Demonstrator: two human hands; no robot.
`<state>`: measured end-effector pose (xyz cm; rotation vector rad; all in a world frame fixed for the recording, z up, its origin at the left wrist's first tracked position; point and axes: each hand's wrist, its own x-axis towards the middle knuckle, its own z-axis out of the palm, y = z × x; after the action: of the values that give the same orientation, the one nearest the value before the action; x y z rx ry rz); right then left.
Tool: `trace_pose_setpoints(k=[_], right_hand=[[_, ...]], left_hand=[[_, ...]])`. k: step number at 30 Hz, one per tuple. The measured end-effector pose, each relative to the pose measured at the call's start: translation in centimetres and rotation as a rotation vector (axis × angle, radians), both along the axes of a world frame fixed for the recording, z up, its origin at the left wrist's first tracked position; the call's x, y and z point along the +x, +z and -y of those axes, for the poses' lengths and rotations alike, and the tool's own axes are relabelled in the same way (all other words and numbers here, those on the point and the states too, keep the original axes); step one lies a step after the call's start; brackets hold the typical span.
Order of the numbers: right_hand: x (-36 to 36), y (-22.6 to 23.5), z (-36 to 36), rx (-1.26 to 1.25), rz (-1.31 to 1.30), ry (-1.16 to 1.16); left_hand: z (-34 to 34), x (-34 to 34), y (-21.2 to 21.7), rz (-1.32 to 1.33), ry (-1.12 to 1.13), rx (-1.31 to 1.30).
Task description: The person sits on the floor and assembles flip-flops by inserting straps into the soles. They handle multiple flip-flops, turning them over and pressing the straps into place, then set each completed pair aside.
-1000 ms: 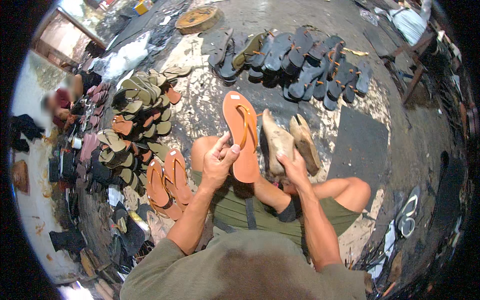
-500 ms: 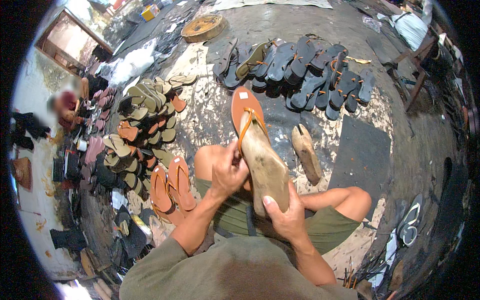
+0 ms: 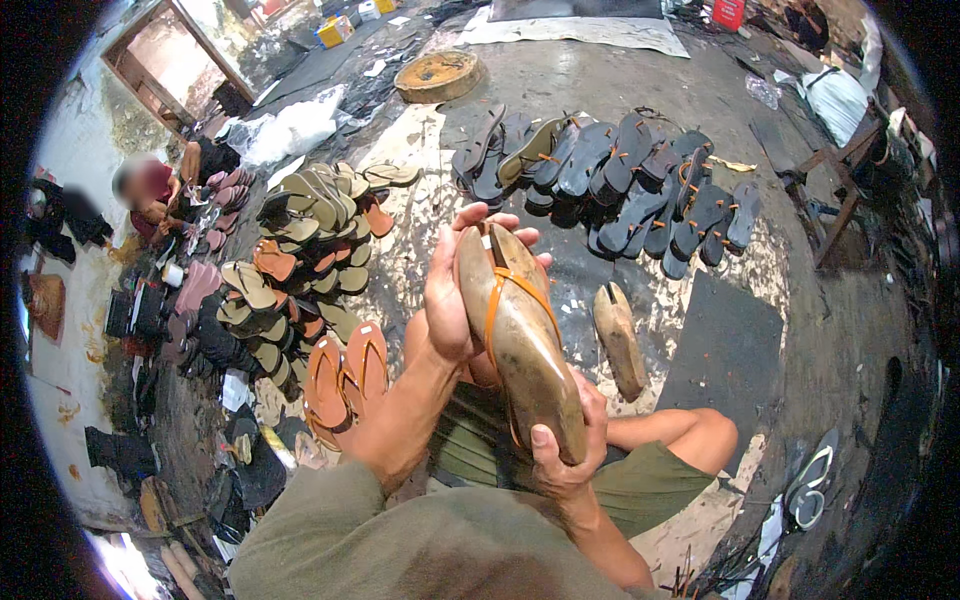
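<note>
- left hand (image 3: 450, 300) wrapped round the toe end of a wooden foot form (image 3: 520, 340), fingers curled over its far tip, gripping
- right hand (image 3: 560, 455) clamped on the heel end of the same form, thumb pressed on its top face, hands apart at opposite ends
- orange sandal (image 3: 505, 300) sits against the form, its orange strap crossing the wood; sole mostly hidden behind form and left hand
- form held up over the person's lap, tilted, toe end away from the body
- second wooden form (image 3: 618, 338) lies on the concrete floor (image 3: 600, 80) just right of the held one, not touched
- pair of orange sandals (image 3: 345, 370) on the floor beside the left forearm, near the left knee
- heap of tan, olive and orange sandals (image 3: 300, 250) further left, well apart from the hands
- row of dark sandals (image 3: 620, 180) fanned out on the floor beyond the held form, some with orange straps
- round wooden block (image 3: 437, 76) at the far top, apart from everything
- dark mat (image 3: 725, 345) on the floor right of the second form
- wooden stool (image 3: 835, 190) at far right, partly cut by the rim
- another person (image 3: 150, 195) seated at far left by the pile, hands unclear
- held form and both hands block view of the floor straight ahead and part of the lap
- green shorts (image 3: 640, 480) and bare knee visible under the right hand
</note>
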<state>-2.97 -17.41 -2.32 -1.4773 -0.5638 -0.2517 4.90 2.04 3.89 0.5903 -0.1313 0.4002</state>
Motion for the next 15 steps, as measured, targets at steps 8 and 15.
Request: trace_pose_setpoints(k=[8, 15], right_hand=[[0.3, -0.5, 0.5, -0.256, 0.130, -0.058], [0.6, -1.1, 1.5, -0.418, 0.038, 0.150]], left_hand=[[2.9, -3.7, -0.8, -0.320, 0.210, 0.466], [4.3, -7.2, -4.3, -0.577, 0.121, 0.539]])
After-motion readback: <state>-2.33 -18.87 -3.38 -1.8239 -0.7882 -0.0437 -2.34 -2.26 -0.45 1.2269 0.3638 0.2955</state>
